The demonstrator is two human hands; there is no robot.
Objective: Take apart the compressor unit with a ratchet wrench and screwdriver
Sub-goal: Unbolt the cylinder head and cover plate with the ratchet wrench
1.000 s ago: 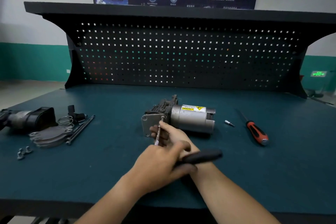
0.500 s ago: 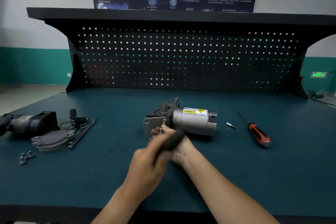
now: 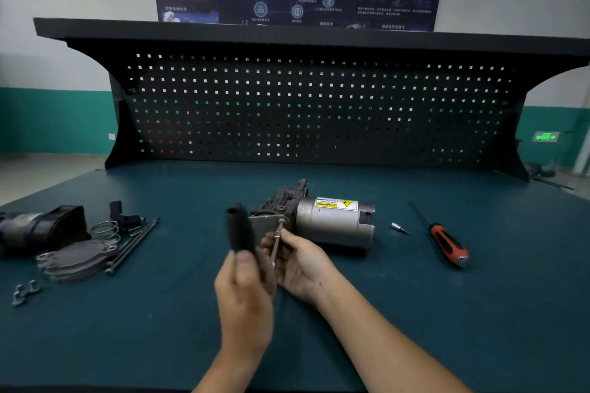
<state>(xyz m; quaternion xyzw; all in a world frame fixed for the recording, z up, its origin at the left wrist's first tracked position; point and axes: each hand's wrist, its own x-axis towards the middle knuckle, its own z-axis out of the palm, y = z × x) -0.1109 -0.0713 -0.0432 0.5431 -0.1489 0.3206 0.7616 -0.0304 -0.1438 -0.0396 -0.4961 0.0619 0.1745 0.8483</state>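
**Two Hands Are Working on the Compressor**

The compressor unit (image 3: pixel 332 226) is lying on its side near the middle of the green table (image 3: pixel 127 329). Its round silver part is pointing to the right, and a yellow warning sticker is showing on top. Its dark metal end is facing left.

The left hand (image 3: pixel 245 290) is gripping the black handle of the ratchet wrench (image 3: pixel 238 226), with its fingers curled around it. The handle is sticking up and is looking blurry. The right hand (image 3: pixel 297 262) is pinching the thin metal shaft (image 3: pixel 277 241) of the wrench between thumb and fingers. The far tip of the shaft is touching the flat plate on the dark end of the compressor unit.

The screwdriver (image 3: pixel 447 242), with its red and black handle, is lying on the table to the right, well apart from both hands. A small silver bit (image 3: pixel 399 228) is lying between it and the compressor unit.

Loose parts are sitting on the left side of the table: a dark cover (image 3: pixel 41 230), wire springs (image 3: pixel 105 230), flat grey plates (image 3: pixel 76 257), long bolts (image 3: pixel 134 244) and small clips (image 3: pixel 25 292). A black pegboard (image 3: pixel 319 105) is standing at the back.
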